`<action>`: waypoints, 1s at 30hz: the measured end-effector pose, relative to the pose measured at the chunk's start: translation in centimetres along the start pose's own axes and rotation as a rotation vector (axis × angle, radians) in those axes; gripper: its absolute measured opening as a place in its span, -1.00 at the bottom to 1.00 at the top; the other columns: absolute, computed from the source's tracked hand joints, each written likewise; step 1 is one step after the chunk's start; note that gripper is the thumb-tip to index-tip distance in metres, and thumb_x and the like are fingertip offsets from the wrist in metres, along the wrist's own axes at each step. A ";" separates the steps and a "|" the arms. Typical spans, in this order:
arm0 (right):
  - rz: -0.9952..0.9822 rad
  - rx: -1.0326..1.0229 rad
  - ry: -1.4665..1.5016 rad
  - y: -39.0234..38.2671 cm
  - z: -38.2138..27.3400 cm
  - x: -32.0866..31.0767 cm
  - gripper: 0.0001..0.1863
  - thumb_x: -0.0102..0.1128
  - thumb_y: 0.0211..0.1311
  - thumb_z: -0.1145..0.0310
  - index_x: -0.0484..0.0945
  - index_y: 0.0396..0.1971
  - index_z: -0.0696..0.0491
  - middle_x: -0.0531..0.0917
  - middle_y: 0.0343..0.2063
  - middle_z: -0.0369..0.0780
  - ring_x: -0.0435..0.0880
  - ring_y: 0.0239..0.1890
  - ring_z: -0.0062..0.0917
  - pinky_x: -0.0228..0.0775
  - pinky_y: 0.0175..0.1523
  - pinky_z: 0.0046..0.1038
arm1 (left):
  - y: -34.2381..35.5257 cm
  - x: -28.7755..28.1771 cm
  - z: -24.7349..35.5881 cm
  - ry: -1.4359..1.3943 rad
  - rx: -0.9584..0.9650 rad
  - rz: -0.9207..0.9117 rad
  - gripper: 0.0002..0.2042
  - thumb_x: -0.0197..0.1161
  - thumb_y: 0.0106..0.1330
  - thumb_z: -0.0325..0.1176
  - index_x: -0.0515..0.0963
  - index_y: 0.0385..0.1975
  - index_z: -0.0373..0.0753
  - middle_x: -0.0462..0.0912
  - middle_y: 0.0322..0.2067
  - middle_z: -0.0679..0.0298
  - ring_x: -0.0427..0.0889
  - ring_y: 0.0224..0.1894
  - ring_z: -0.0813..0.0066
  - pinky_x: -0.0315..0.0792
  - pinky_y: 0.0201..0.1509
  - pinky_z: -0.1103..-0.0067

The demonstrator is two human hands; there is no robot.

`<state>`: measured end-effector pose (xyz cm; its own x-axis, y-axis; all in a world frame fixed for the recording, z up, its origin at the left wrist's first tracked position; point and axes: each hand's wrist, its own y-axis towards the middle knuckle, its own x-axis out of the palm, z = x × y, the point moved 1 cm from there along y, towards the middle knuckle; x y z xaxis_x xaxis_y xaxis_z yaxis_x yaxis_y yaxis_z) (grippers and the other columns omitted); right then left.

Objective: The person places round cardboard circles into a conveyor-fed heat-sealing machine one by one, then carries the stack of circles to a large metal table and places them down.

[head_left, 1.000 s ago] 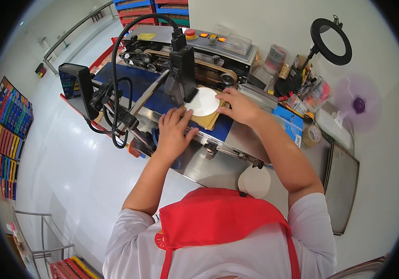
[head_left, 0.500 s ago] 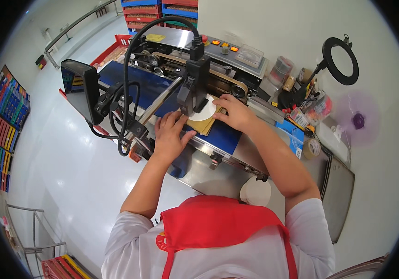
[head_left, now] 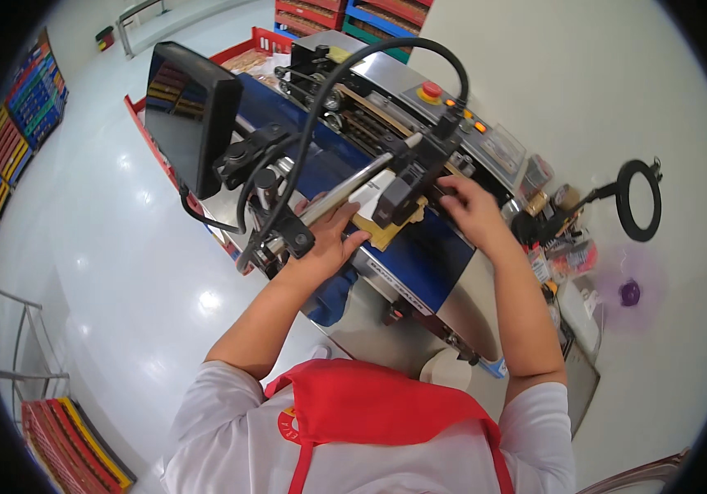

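Note:
A gold pouch [head_left: 381, 236] lies on the blue conveyor belt [head_left: 446, 270] of a band sealer, its edge looking crumpled. On top of it a white sheet [head_left: 372, 194] shows partly under a black printer head [head_left: 407, 191]. My left hand [head_left: 326, 245] rests on the pouch's left side, thumb spread; a metal bar hides some of its fingers. To the right of the printer head, my right hand [head_left: 474, 216] is beside the belt's far edge. Its fingers are loosely bent, apart from the thumb, and nothing shows in them.
A monitor [head_left: 189, 115] and a looping black cable [head_left: 330, 82] stand over the sealer's left part. A red emergency button [head_left: 430, 91] sits on its control panel. Nearby are a ring light [head_left: 638, 200], a blurred purple fan [head_left: 630, 293] and a round cream-coloured thing [head_left: 446, 372]. Crates [head_left: 363, 18] are stacked behind.
My right hand has left the pouch and moved right to the belt's far edge. The left hand stays on the pouch. My view has turned, shifting the machine rightward.

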<state>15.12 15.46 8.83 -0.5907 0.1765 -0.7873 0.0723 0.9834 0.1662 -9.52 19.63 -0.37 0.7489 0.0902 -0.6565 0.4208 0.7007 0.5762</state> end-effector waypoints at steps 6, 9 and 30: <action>0.084 0.115 0.223 5.3 0.1 -3.7 -0.74 0.01 0.21 0.38 0.48 -0.10 0.06 0.59 -0.30 -0.25 0.52 -0.29 -0.60 0.39 -0.17 -0.51 | 0.4 -0.1 -0.7 0.071 -0.017 0.104 -0.53 0.18 0.08 -0.02 0.45 -0.09 -0.19 0.44 -0.06 0.18 0.33 0.08 0.16 0.08 0.17 0.19; 0.011 0.044 0.320 9.0 -1.9 -4.3 -0.68 0.00 0.24 0.29 0.45 -0.04 0.06 0.57 -0.25 -0.25 0.51 -0.22 -0.60 0.38 -0.12 -0.51 | 0.7 0.0 -1.0 0.015 -0.089 0.117 -0.53 0.21 0.04 -0.04 0.46 -0.10 -0.21 0.42 -0.05 0.21 0.35 0.07 0.18 0.11 0.15 0.17; -0.948 -0.074 -0.302 20.0 -8.7 6.2 -0.28 0.23 0.01 0.36 0.15 0.22 0.01 0.53 -0.12 -0.13 0.50 -0.13 -0.53 0.33 -0.06 -0.52 | 1.3 0.2 -2.5 -0.044 -0.361 0.194 -0.51 0.16 0.10 -0.40 0.31 0.10 -0.22 0.27 0.11 0.02 0.24 0.18 0.02 0.04 0.23 0.19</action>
<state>5.92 35.87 12.38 -0.1481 -0.6668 -0.7304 -0.3797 0.7203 -0.5806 -10.08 22.30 -0.97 0.8214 0.2202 -0.5261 0.0685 0.8777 0.4743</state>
